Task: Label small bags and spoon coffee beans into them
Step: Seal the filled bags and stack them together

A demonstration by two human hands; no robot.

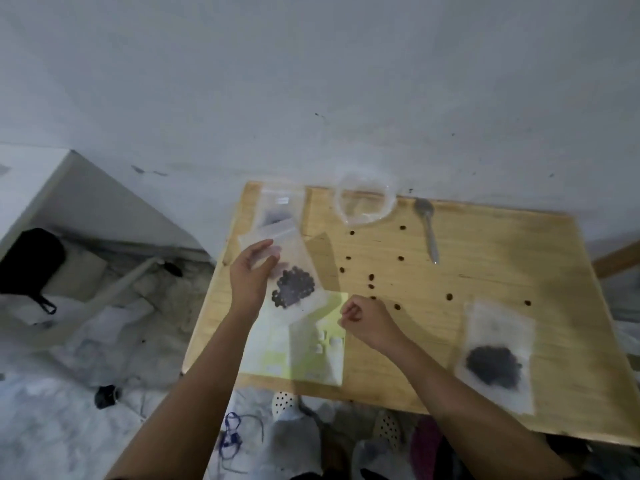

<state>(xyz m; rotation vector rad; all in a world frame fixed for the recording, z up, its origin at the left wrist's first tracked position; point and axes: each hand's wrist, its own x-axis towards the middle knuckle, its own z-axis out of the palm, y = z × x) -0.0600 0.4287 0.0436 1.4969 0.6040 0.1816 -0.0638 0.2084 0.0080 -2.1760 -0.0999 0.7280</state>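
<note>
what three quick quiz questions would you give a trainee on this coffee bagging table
1. True or false: the spoon is held in a hand.
2. Which hand holds up the bag of beans?
3. Fill in: loose beans lie scattered on the ____.

Key: 1 false, it lies on the table; 2 the left hand; 3 table.

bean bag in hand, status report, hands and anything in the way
Left hand holds bean bag near its top. Right hand curled, nothing seen in it. Loose beans scattered on table; spoon lies idle.
</note>
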